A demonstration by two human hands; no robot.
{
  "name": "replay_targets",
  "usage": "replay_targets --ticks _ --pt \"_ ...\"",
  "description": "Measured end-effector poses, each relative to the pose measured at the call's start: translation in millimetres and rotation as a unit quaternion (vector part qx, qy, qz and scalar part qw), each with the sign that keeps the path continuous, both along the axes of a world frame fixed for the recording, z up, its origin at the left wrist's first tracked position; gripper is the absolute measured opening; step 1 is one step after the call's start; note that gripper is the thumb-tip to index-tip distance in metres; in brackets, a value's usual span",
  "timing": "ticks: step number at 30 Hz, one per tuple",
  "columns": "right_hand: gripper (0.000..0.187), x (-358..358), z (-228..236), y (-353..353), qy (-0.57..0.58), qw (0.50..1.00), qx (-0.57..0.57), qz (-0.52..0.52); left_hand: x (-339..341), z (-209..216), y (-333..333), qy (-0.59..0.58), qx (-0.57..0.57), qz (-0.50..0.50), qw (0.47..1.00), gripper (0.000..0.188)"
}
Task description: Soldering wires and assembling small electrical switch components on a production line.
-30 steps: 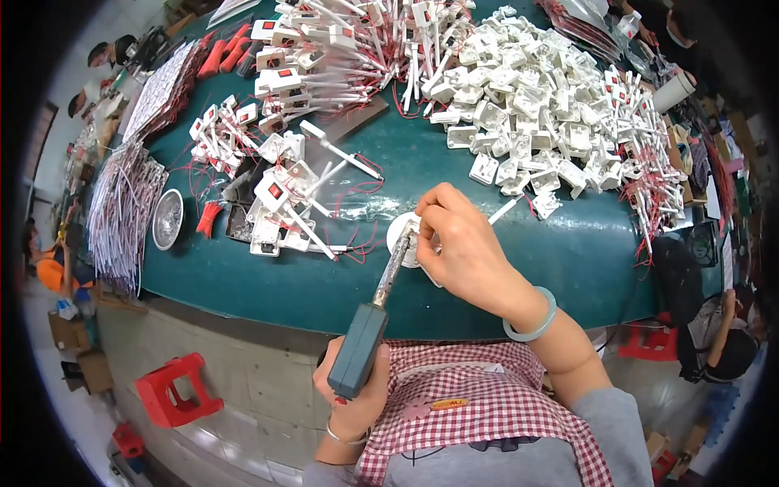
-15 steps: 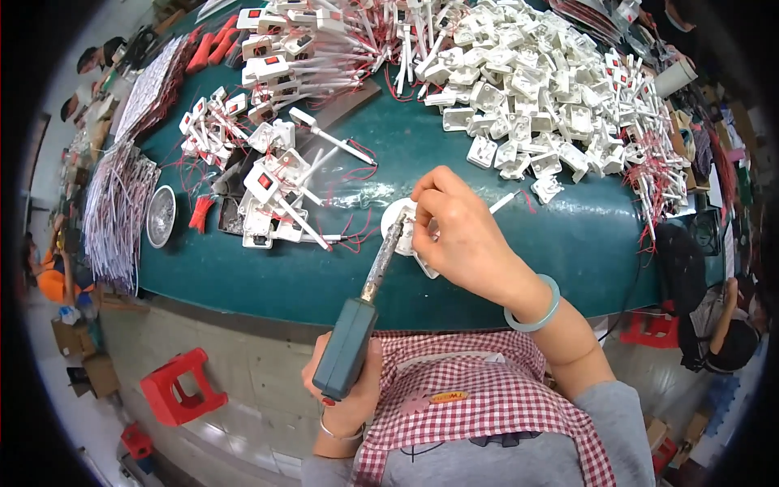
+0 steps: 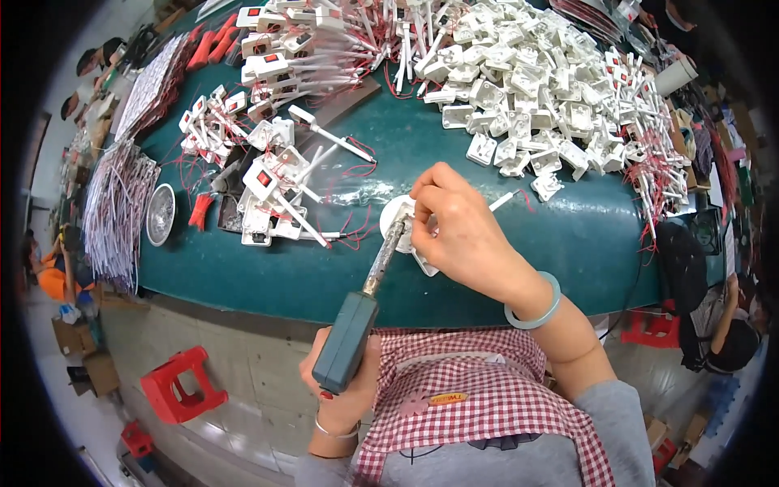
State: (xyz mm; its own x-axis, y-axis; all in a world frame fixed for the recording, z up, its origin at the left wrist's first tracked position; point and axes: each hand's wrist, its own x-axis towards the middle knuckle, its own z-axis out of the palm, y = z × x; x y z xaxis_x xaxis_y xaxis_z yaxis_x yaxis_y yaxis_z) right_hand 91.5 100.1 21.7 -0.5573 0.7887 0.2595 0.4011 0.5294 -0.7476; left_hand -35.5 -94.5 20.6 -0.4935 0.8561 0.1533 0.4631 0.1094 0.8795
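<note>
Table (image 3: 487, 284), green; heap of white housings (image 3: 527, 97) beyond. Iron (image 3: 347, 339) gripped in left hand (image 3: 359, 388), tip at round white piece (image 3: 390, 216) on table. Right hand (image 3: 464, 227) there too, fingers bent close; can't tell what's held. Step: apparently soldering; next move needs steadiness.

wearer's hands (image 3: 458, 227): 2 | handheld tool (image 3: 346, 343): 1 | silvery bowl (image 3: 151, 217): 1 | wrist bands (image 3: 531, 324): 2 | checked apron (image 3: 475, 402): 1 | green table (image 3: 527, 260): 1 | white casings (image 3: 481, 149): overlap too much to count
</note>
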Motion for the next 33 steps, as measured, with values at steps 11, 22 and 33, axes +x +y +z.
replay_targets --ticks 11,22,33 --pt "0.004 -1.8 -0.3 2.0 -0.004 1.000 -0.005 -0.004 -4.6 5.0 -11.1 -0.124 0.044 0.088 0.987 0.034" --pt "0.006 -1.4 -0.9 1.9 0.004 1.000 -0.006 0.000 -19.3 -1.0 -11.6 -0.216 0.091 0.124 0.964 0.036" --pt "0.008 -3.5 1.6 -4.1 -0.001 1.000 0.002 -0.013 -26.7 -2.0 -3.7 -0.346 0.202 0.242 0.884 0.033"
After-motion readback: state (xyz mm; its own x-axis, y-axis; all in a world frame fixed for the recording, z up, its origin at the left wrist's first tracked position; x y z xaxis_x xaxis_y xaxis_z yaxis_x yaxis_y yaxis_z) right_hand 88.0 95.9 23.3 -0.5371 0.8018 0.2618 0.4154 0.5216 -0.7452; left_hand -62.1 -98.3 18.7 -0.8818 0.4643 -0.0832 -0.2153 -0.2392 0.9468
